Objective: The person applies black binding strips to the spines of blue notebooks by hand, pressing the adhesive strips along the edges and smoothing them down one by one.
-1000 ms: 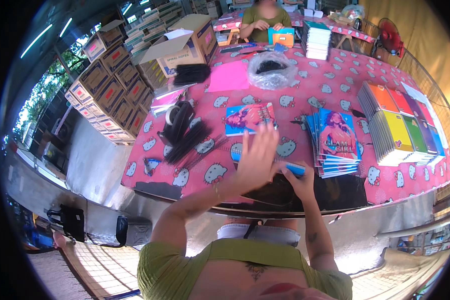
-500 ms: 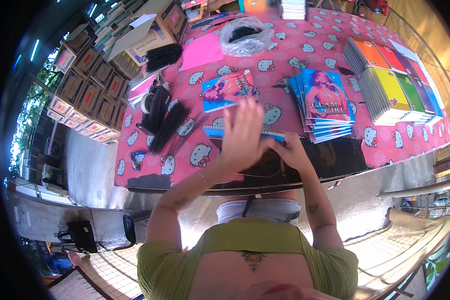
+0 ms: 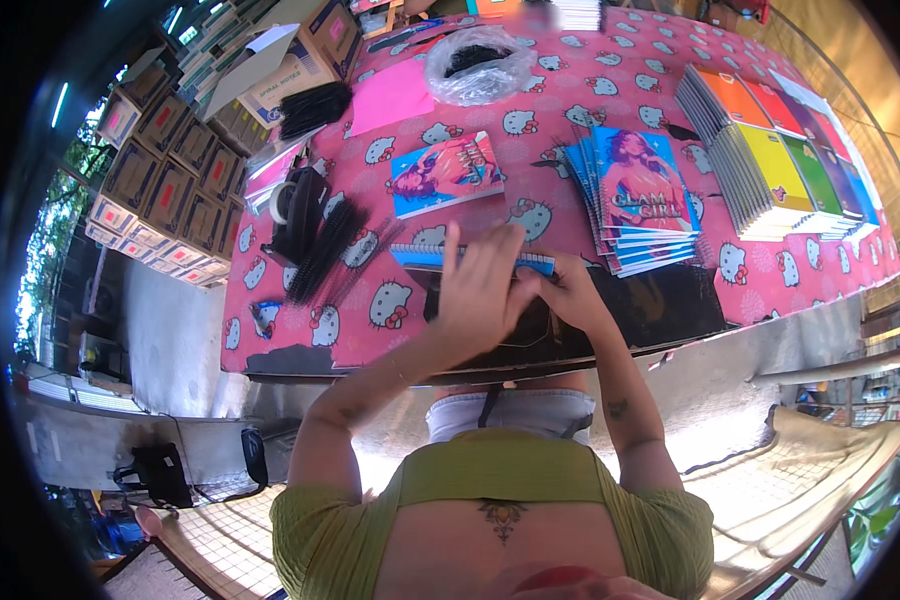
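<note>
— What is hard to see here?

— The notebook (image 3: 470,258) at the near side of the counter (image 3: 390,310). The left hand (image 3: 480,290) lies flat on it with fingers spread, so only its blue edge shows. The right hand (image 3: 568,295) curls at its right end; if it grips, I cannot tell.

— And the other things?

— A fanned stack (image 3: 635,195) of glossy booklets just right. Black plastic combs (image 3: 325,250) lie left, thin and toothed.

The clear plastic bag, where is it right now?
In the head view the clear plastic bag lies at the table's far side, just right of the pink paper sheet, beyond the lone notebook.
</note>
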A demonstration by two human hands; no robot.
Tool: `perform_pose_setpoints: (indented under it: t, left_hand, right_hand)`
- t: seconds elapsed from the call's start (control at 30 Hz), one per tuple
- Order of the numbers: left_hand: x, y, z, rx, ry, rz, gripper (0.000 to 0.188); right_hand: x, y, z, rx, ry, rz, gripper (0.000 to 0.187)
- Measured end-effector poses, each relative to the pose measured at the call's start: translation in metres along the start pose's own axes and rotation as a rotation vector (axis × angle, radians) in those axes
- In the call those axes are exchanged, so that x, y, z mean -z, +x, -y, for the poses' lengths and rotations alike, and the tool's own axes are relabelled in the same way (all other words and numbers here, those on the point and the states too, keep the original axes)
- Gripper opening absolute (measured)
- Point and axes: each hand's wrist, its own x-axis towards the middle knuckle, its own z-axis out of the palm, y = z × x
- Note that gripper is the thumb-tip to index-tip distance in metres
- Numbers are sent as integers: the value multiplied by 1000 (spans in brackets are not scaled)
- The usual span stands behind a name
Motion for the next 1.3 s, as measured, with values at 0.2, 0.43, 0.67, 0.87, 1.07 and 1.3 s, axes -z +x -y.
perform_pose_setpoints:
  t: [0.2,0.43,0.67,0.87,1.07,1.3]
  left_hand:
    - [4,19,16,-78,-83,-84,14]
    - [2,17,13,-25,-107,-72,18]
    - [4,15,14,-18,-103,-117,20]
    - [31,14,20,-33,-101,68,21]
    - [130,56,-27,294,-608,-300,19]
    - [46,90,143,343,-379,150,33]
  right_hand:
    - [22,-3,37,71,-128,55,28]
    - [59,10,53,-88,-45,121,18]
    - [56,19,58,-13,-99,166,12]
    - [5,9,62,189,-470,-302,14]
    - [-32,-32,156,465,-412,-458,61]
    - [113,15,121,122,-95,-679,56]
